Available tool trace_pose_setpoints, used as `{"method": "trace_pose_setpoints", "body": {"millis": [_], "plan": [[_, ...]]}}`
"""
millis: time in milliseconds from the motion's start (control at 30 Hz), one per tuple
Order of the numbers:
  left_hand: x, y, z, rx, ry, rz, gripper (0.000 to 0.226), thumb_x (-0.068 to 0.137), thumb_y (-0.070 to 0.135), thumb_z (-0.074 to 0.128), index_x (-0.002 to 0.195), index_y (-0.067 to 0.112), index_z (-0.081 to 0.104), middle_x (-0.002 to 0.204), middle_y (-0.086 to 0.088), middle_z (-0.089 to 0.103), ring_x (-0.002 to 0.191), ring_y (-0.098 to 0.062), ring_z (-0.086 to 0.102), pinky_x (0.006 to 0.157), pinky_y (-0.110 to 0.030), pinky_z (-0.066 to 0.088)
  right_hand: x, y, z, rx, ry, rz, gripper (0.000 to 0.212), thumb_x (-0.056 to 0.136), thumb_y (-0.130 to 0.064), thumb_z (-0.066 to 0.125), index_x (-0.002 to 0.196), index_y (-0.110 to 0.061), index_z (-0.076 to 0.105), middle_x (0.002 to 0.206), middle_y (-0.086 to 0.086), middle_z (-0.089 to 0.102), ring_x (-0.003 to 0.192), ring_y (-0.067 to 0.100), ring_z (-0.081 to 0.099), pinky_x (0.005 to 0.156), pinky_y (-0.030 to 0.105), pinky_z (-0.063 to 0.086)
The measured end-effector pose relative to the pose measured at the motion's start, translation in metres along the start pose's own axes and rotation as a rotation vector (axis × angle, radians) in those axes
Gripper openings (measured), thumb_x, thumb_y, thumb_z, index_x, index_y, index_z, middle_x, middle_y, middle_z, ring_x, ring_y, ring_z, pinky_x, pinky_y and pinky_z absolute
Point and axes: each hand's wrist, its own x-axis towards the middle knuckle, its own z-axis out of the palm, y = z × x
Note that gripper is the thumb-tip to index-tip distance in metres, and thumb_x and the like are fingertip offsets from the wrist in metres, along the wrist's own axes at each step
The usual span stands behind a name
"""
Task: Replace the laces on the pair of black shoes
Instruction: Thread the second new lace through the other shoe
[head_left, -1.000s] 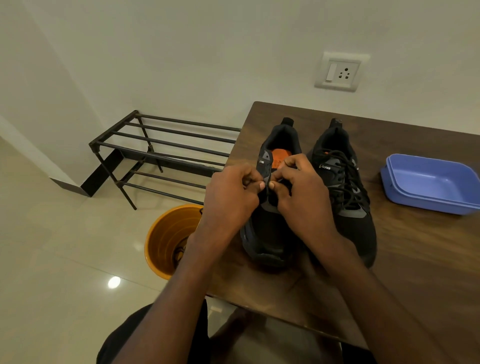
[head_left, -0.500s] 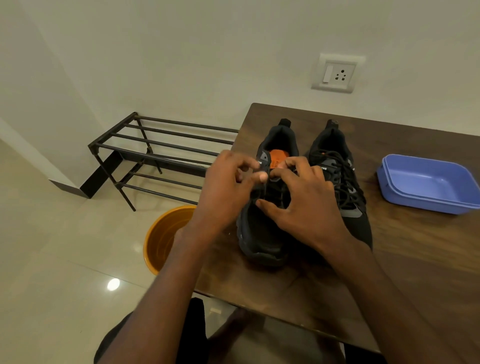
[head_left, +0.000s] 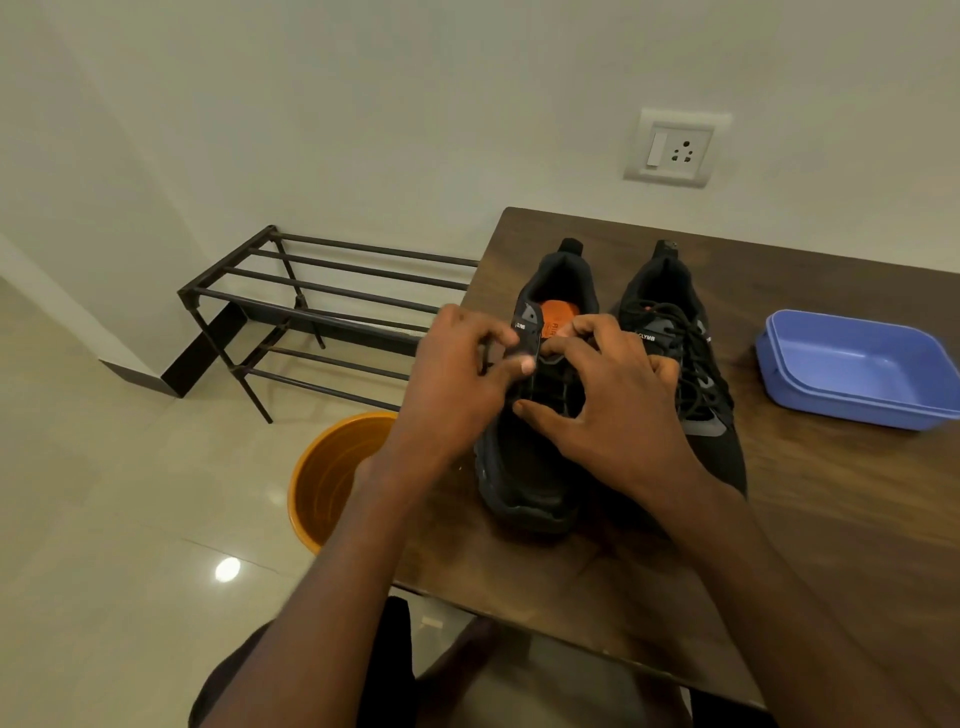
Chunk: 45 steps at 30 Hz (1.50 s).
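Two black shoes stand side by side on the brown table (head_left: 831, 519), toes towards me. The left shoe (head_left: 530, 478) shows an orange insole and has a black lace (head_left: 550, 387) crossing its eyelets. The right shoe (head_left: 696, 364) is fully laced. My left hand (head_left: 457, 384) pinches a thin strand of the lace beside the left shoe's upper eyelets. My right hand (head_left: 618, 415) lies spread over that shoe's lacing, forefinger at the tongue's top and thumb lower down.
A blue plastic tub (head_left: 852, 374) sits on the table to the right of the shoes. On the floor to the left stand an orange bucket (head_left: 327, 483) and a black metal shoe rack (head_left: 311, 301). A wall socket (head_left: 672, 148) is above the table.
My right hand has let go of its pinch at the lace and spread over the shoe, the thumb moving down. My left hand has stayed pinching at the upper eyelets.
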Motion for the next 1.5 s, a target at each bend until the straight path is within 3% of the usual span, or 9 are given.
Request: {"method": "trace_pose_setpoints", "body": {"millis": [100, 300, 500, 667, 867, 1067, 1167, 1300, 1500], "plan": [[0.000, 0.001, 0.003, 0.018, 0.008, 0.016, 0.016, 0.095, 0.014, 0.071, 0.088, 0.027, 0.065, 0.103, 0.010, 0.054, 0.090, 0.001, 0.054, 0.076, -0.011, 0.045, 0.000, 0.001, 0.000, -0.002, 0.001, 0.000, 0.062, 0.081, -0.070, 0.068, 0.132, -0.037, 0.056, 0.143, -0.012, 0.040, 0.131, 0.014, 0.040, 0.093, 0.035, 0.022], [0.004, 0.012, -0.017, -0.922, 0.210, -0.051, 0.025, 0.112, 0.018, 0.036, 0.112, 0.008, 0.058, 0.108, -0.011, 0.071, 0.100, -0.018, 0.067, 0.070, -0.025, 0.049, 0.000, 0.000, -0.004, 0.024, -0.034, 0.011, 0.065, 0.081, -0.071, 0.068, 0.136, -0.038, 0.054, 0.147, -0.012, 0.037, 0.136, 0.015, 0.037, 0.101, 0.038, 0.024], [0.001, 0.006, -0.010, -0.515, 0.148, -0.070, 0.028, 0.106, 0.037, 0.052, 0.110, 0.010, 0.059, 0.085, -0.006, 0.062, 0.075, -0.010, 0.061, 0.064, -0.020, 0.050, 0.001, 0.000, -0.003, 0.028, -0.029, 0.009, 0.065, 0.081, -0.070, 0.069, 0.136, -0.037, 0.055, 0.146, -0.012, 0.039, 0.136, 0.015, 0.038, 0.106, 0.041, 0.025], [-0.003, 0.004, 0.003, -0.005, -0.052, -0.040, 0.034, 0.086, 0.045, 0.079, 0.110, 0.024, 0.066, 0.106, 0.008, 0.057, 0.095, -0.004, 0.057, 0.074, -0.014, 0.044, 0.000, 0.002, 0.000, 0.026, -0.001, -0.003, 0.062, 0.082, -0.068, 0.068, 0.134, -0.035, 0.057, 0.143, -0.011, 0.042, 0.132, 0.015, 0.041, 0.099, 0.036, 0.023], [-0.003, 0.004, -0.002, -0.028, -0.041, 0.009, 0.016, 0.094, 0.024, 0.074, 0.082, 0.027, 0.065, 0.083, 0.012, 0.062, 0.076, 0.005, 0.060, 0.067, -0.013, 0.047, 0.001, 0.003, 0.000, 0.035, -0.010, 0.001, 0.063, 0.081, -0.069, 0.070, 0.133, -0.036, 0.057, 0.143, -0.012, 0.042, 0.133, 0.014, 0.041, 0.102, 0.037, 0.023], [0.005, 0.008, -0.023, -1.012, 0.238, -0.113, 0.008, 0.109, 0.020, 0.048, 0.106, 0.015, 0.055, 0.095, -0.011, 0.073, 0.095, -0.026, 0.073, 0.058, -0.025, 0.044, 0.001, 0.002, -0.005, 0.056, -0.036, 0.009, 0.065, 0.081, -0.070, 0.069, 0.136, -0.037, 0.056, 0.146, -0.012, 0.040, 0.136, 0.015, 0.039, 0.111, 0.045, 0.025], [0.004, 0.004, -0.017, -0.665, 0.194, -0.173, 0.025, 0.104, 0.024, 0.058, 0.125, 0.014, 0.050, 0.091, -0.005, 0.064, 0.077, -0.013, 0.065, 0.057, -0.022, 0.047, 0.001, 0.002, -0.004, 0.057, -0.040, 0.013, 0.065, 0.081, -0.070, 0.069, 0.135, -0.036, 0.056, 0.146, -0.012, 0.040, 0.137, 0.015, 0.039, 0.112, 0.046, 0.025], [-0.001, 0.004, 0.000, -0.092, -0.013, -0.051, 0.032, 0.092, 0.028, 0.076, 0.120, 0.024, 0.061, 0.109, 0.005, 0.056, 0.096, -0.005, 0.057, 0.078, -0.012, 0.047, 0.000, 0.003, -0.001, 0.054, -0.020, 0.006, 0.063, 0.081, -0.069, 0.069, 0.133, -0.036, 0.057, 0.144, -0.011, 0.041, 0.135, 0.015, 0.040, 0.109, 0.045, 0.026], [0.002, 0.000, -0.001, -0.096, 0.091, -0.043, 0.005, 0.102, 0.018, 0.062, 0.100, 0.020, 0.066, 0.101, 0.004, 0.064, 0.089, -0.004, 0.057, 0.078, -0.022, 0.049, 0.001, 0.004, -0.003, 0.055, -0.042, 0.012, 0.063, 0.081, -0.070, 0.069, 0.135, -0.038, 0.056, 0.146, -0.012, 0.040, 0.137, 0.015, 0.038, 0.114, 0.048, 0.025]]}}
